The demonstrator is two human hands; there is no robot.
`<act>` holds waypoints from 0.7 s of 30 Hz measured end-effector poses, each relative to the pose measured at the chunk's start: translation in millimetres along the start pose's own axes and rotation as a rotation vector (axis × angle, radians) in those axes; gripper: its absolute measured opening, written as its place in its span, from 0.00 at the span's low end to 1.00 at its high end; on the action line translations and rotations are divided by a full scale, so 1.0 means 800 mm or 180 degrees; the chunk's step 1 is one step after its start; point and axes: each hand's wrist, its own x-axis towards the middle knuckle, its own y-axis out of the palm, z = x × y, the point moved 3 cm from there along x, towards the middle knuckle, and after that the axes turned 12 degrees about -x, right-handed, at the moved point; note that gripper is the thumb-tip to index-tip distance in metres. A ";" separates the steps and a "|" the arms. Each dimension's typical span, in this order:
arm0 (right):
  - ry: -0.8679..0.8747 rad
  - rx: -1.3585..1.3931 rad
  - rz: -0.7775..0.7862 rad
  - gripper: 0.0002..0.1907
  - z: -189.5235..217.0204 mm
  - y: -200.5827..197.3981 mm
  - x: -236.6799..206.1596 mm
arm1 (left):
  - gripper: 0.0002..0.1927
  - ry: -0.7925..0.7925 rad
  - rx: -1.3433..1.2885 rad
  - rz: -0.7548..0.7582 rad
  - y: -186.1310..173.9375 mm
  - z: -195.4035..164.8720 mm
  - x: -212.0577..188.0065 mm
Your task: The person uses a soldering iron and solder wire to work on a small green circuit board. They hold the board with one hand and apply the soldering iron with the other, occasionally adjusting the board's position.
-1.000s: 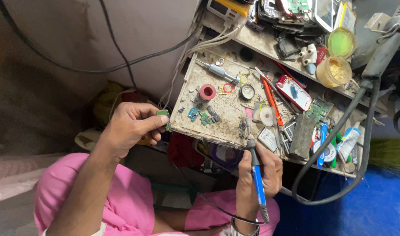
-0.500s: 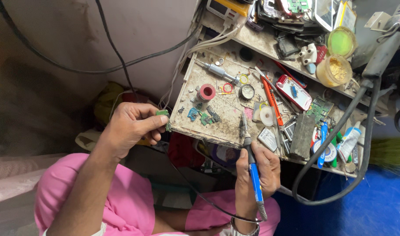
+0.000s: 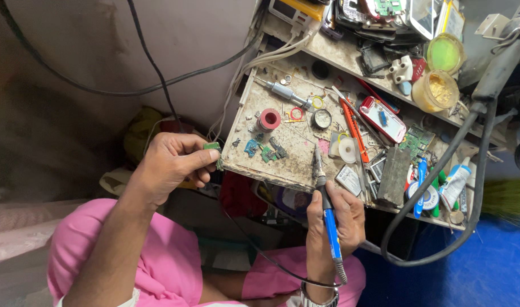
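A small green circuit board (image 3: pixel 212 146) is pinched in the grip of the left hand (image 3: pixel 172 165), just off the near corner of the cluttered surface (image 3: pixel 297 142). A blue-handled soldering iron (image 3: pixel 327 213) is held closed in the right hand (image 3: pixel 328 219), its tip resting over the surface's front edge. On the upper shelf (image 3: pixel 351 57) two round tubs are seen: one with a green lid (image 3: pixel 445 53), shut (contents hidden), and an open one (image 3: pixel 436 91) filled with a yellowish crumbly mass. A red tape roll (image 3: pixel 269 120) lies near small boards (image 3: pixel 264 150).
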 end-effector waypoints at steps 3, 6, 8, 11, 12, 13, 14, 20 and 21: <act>0.0035 -0.0064 0.0041 0.16 0.003 -0.002 0.002 | 0.06 -0.0005 -0.0013 0.0013 -0.001 0.002 0.001; -0.0022 -0.0315 -0.0124 0.16 0.011 -0.005 0.000 | 0.06 0.0034 0.0004 0.0047 -0.005 -0.004 -0.003; -0.0072 -0.0404 -0.0172 0.14 0.014 -0.009 0.001 | 0.07 0.0007 0.0018 0.0037 -0.006 -0.007 -0.004; -0.0052 -0.0369 -0.0203 0.12 0.015 -0.015 -0.002 | 0.08 -0.0058 0.0120 -0.0006 -0.007 -0.011 -0.006; -0.0035 -0.0309 -0.0194 0.12 0.016 -0.014 -0.005 | 0.08 -0.0020 0.0218 -0.0005 -0.008 -0.013 -0.007; 0.0203 -0.0087 -0.0136 0.12 0.014 -0.013 -0.007 | 0.09 0.0021 0.0319 -0.0025 -0.010 -0.015 -0.009; 0.0443 0.0134 -0.0064 0.12 0.012 -0.013 -0.011 | 0.09 -0.0004 0.0452 -0.0082 -0.014 -0.017 -0.011; 0.0155 0.0952 0.0564 0.13 0.033 0.030 -0.037 | 0.09 0.0240 0.0183 0.0214 -0.030 -0.019 -0.008; -0.0109 0.1123 0.0665 0.13 0.040 0.038 -0.038 | 0.09 0.0280 0.0193 0.0226 -0.033 -0.019 -0.007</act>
